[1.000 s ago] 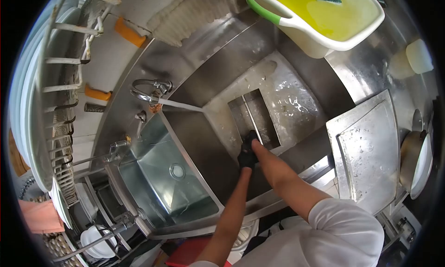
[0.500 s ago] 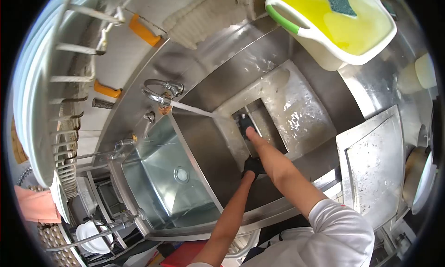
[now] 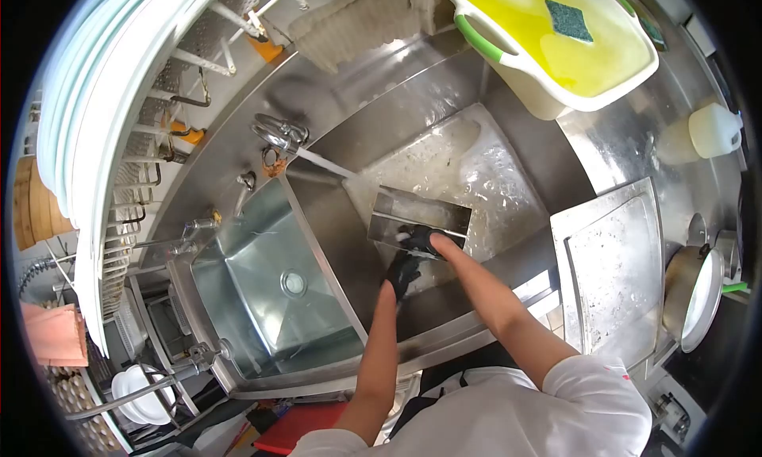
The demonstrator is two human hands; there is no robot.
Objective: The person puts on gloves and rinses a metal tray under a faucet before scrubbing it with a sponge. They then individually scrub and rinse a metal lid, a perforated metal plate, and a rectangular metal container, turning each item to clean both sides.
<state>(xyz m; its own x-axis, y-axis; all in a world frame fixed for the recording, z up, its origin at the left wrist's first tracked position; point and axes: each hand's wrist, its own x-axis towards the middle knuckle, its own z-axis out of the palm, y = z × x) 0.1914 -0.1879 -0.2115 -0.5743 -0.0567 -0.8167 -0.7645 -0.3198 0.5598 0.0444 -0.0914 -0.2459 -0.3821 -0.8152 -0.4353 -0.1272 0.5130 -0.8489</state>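
Note:
A rectangular metal container (image 3: 448, 215) with a bar across it lies low in the right sink basin. My right hand (image 3: 425, 240), in a black glove, reaches into its near side; what the fingers hold, if anything, is too small to tell. Also in a black glove, my left hand (image 3: 403, 273) is at the container's near edge, its fingers hard to make out. Water runs from the faucet (image 3: 278, 132) into the basin, left of the container. Beneath it is a wet, pale surface (image 3: 508, 171).
A white tub (image 3: 548, 100) of yellow liquid with a green scouring pad (image 3: 568, 21) stands behind the basin. To the left are a second basin (image 3: 317, 322) and a plate rack (image 3: 190, 60). A metal tray (image 3: 615, 274) and a pot (image 3: 679, 286) lie right.
The metal container has turned and shifted left and nearer. Both hands have moved with it, my left hand a little to the left. The whole view has shifted slightly.

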